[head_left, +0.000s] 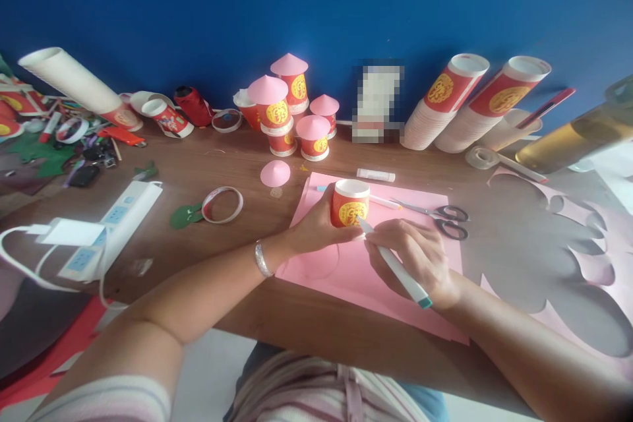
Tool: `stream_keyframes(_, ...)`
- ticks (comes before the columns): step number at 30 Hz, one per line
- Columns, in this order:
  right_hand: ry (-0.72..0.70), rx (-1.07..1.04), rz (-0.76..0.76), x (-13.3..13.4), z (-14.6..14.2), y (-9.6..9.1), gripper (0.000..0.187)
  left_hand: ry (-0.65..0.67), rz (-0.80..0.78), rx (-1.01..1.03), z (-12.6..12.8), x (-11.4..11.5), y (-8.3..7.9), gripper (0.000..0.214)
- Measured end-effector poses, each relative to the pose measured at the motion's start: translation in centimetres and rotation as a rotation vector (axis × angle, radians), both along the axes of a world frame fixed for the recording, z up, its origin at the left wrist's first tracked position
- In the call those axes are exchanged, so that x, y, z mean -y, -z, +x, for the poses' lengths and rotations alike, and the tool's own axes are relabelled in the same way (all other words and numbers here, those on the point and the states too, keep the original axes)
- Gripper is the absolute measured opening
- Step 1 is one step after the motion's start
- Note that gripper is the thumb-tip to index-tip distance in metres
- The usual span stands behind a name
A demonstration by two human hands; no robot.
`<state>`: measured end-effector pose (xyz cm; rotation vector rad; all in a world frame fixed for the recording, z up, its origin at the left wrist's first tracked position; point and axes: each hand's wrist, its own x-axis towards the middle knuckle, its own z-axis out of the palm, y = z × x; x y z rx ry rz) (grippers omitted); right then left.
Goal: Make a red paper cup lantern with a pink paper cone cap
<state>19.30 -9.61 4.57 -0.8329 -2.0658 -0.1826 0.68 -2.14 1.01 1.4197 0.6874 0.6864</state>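
Observation:
My left hand (pixel 316 227) is wrapped round a red paper cup (pixel 345 201) with a yellow printed emblem and a white rim. The cup is over a stack of pink paper (pixel 395 297), on which a faint curved outline shows to the left. In my right hand (pixel 415 254) is a white marker pen (pixel 403 277) with a green end, its tip at the lower side of the cup. Scissors (pixel 440 214) with dark handles rest partly on the paper, right of the cup. Behind the cup lies a thin white pen (pixel 386 202).
Red cups with pink cone tops (pixel 314 135) stand near the blue wall, with a loose pink cone (pixel 275 173) before them. Two stacks of cups (pixel 445 99) lean at right, near cut pink scraps (pixel 593 264). A power strip (pixel 113 224) with cables lies left.

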Motion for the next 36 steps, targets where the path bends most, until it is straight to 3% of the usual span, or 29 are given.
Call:
stream_keyframes(14,0.017,-0.003,-0.03,-0.2,-0.1,0.2,0.025,0.03,-0.003,0.026,0.1,0.0,0.2,0.067)
stream_keyframes(28,-0.065,0.023,-0.06,-0.3,0.0,0.7,0.028,0.057,0.108,0.05,0.1,-0.1,0.3,0.069)
stream_keyframes(36,-0.071,0.032,-0.062,-0.1,0.1,0.8,0.025,0.002,0.061,0.005,0.1,-0.1,0.8,0.075)
